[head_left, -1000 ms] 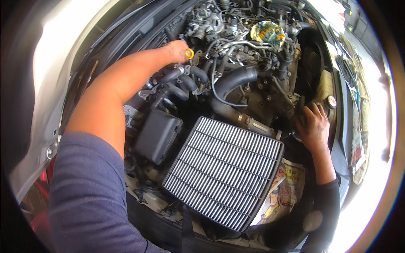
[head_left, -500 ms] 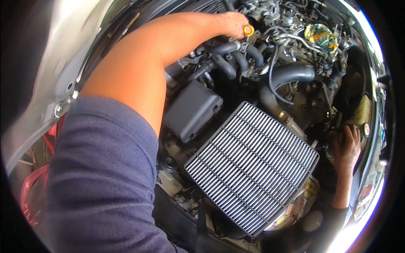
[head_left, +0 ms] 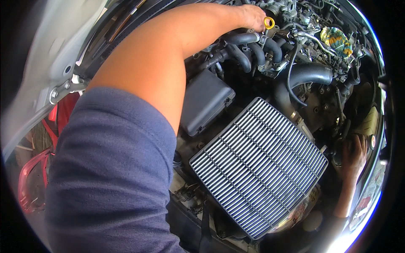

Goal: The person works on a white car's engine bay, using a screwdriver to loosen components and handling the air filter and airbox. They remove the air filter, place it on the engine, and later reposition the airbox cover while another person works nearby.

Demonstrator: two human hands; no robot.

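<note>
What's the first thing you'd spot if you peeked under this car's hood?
The big pleated air filter catches the eye first, lying in the middle of the engine bay with its grey ribs facing up. Far at the top, the left hand reaches across to a yellow ring handle by the black hoses. The right hand rests low at the right edge.

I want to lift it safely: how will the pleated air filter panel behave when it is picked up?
The air filter panel is probably light for its size, since it is mostly thin pleats. Its flat rectangular frame suggests it stays fairly stiff and will not roll. The fine pleats look easy to dent, so holding the edges seems wiser.
</note>
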